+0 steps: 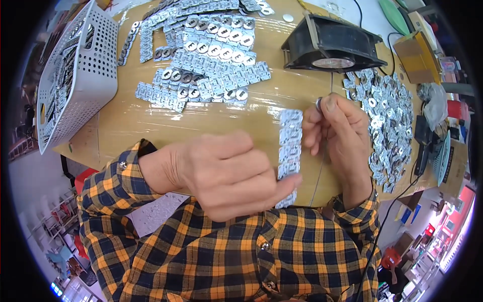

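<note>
My left hand (226,176) is closed around the lower part of a narrow silvery strip (290,138) of small square plates joined in a row. The strip stands nearly lengthwise to my body, its far end free. To its right, my right hand (346,126) pinches a small shiny piece with a rounded edge (318,103) between thumb and fingers; most of that piece is hidden. Beyond my hands lie overlapping rows of similar strips (221,55), some with round metal faces up. Right of my right hand spreads a heap of loose small metal pieces (390,131).
A white perforated basket (95,70) filled with metal strips stands at the left. At the far right of the tan tabletop (146,118) sits a black fan (337,43), with a yellow-brown box (415,55) beyond it. A black cable (392,206) runs along the right edge.
</note>
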`<action>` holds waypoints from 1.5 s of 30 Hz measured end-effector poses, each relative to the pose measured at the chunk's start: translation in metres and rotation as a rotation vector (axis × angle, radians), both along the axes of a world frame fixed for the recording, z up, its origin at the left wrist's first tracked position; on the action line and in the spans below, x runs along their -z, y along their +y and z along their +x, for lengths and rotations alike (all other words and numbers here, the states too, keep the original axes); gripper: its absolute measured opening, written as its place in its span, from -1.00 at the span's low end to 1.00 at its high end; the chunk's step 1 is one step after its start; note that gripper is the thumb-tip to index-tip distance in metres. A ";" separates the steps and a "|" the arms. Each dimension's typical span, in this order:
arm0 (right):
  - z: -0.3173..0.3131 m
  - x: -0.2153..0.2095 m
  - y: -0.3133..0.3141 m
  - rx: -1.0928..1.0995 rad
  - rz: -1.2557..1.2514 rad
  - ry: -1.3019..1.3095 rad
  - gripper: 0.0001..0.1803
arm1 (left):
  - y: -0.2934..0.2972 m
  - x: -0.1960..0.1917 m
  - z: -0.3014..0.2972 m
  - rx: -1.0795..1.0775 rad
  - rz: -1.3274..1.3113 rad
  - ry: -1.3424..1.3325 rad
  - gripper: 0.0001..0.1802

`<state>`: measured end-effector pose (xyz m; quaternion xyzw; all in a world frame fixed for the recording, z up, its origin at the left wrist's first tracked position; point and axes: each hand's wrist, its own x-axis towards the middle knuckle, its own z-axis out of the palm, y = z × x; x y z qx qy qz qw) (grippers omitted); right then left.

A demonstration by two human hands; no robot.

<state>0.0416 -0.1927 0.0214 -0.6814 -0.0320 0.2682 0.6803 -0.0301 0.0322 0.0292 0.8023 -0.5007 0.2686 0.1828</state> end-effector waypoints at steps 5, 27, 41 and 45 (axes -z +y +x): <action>0.004 0.002 -0.004 -0.071 0.051 -0.001 -0.62 | -0.012 0.022 0.004 0.068 -0.204 0.148 -0.61; 0.011 -0.010 -0.018 -0.156 -0.119 -0.280 -0.63 | -0.027 0.005 0.024 -0.128 -0.801 1.687 -0.84; 0.020 -0.006 -0.019 -0.622 -0.183 -0.496 -0.72 | -0.009 0.002 0.030 -0.129 -0.606 1.784 -0.88; 0.015 0.001 -0.013 -0.539 -0.231 -0.601 -0.68 | -0.006 0.010 0.033 -0.072 -0.689 1.770 -0.89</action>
